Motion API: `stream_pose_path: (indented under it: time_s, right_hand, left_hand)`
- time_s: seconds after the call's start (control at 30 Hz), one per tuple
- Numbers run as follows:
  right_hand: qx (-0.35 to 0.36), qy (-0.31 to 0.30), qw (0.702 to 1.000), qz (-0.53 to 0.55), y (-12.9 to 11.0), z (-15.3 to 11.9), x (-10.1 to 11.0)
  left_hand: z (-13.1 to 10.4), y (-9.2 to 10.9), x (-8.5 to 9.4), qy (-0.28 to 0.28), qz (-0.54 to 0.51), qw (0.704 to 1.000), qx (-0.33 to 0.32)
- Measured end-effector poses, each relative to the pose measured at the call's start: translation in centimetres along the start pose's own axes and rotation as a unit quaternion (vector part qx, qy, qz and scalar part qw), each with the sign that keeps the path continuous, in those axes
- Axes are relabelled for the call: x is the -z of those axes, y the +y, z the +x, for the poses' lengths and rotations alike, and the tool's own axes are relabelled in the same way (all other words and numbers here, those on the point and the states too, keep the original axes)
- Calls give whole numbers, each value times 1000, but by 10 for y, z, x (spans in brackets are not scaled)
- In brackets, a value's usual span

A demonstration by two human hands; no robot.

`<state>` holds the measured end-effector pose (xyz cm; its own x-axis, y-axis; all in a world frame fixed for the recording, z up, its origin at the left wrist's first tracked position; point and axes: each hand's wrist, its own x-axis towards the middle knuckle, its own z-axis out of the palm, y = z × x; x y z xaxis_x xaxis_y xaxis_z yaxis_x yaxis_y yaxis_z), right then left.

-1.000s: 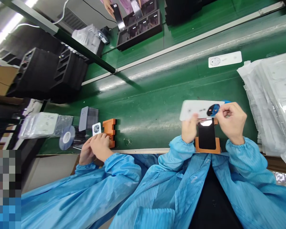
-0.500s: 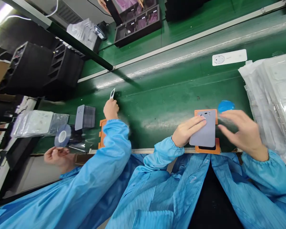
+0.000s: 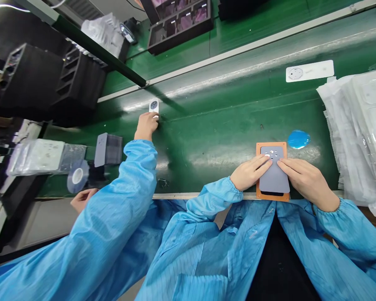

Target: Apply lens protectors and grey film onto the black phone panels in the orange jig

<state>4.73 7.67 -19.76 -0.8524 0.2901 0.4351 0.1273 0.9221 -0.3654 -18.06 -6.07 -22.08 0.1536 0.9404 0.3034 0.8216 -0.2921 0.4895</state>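
At the near edge of the green bench [image 3: 207,138], in the head view, I have the grey panel [image 3: 274,179] lying on the orange frame [image 3: 271,144], its cutouts [image 3: 271,151] toward the far end and a dark strip [image 3: 272,193] showing below its near edge. My left hand [image 3: 250,170] lies across its left side and my right hand [image 3: 308,179] touches its right, both with fingers extended, neither clenched; I judge them to be steadying rather than grasping. To do this well, I would keep the panel square to the frame, load both sides evenly, and stay off the cutouts. Counting: one grey panel under my hands, one orange frame visible, one blue disc [image 3: 298,139] just beside the frame, one white panel [image 3: 316,70] farther off, one tape roll [image 3: 78,176] at left, and two co-worker hands [image 3: 146,126], one at a small white piece [image 3: 153,105]. The plastic packs [image 3: 360,133] overlap too much to count.
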Motion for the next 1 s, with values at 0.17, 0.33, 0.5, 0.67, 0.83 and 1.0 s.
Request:
stream_pose_path:
  time_s: [0.17, 0.33, 0.5, 0.67, 0.83, 1.0]
  right_hand:
    - [18, -20, 1000, 4, 5, 0, -2]
    - [20, -42, 999, -22, 8, 5, -3]
    - [26, -93, 993, -72, 6, 9, -10]
    - [5, -126, 986, -108, -5, 5, -12]
    - [-3, -143, 984, -103, -13, 0, -7]
    - [-12, -148, 984, -98, -20, -8, -4]
  left_hand:
    - [2, -5, 4, -21, 23, 999, 29]
    - [7, -4, 8, -45, 77, 996, 15]
    - [12, 1, 3, -85, 145, 986, 11]
    - [8, 6, 3, -98, 149, 984, 18]
    - [-3, 17, 6, -118, 144, 982, 23]
    - [-13, 25, 4, -108, 106, 988, 36]
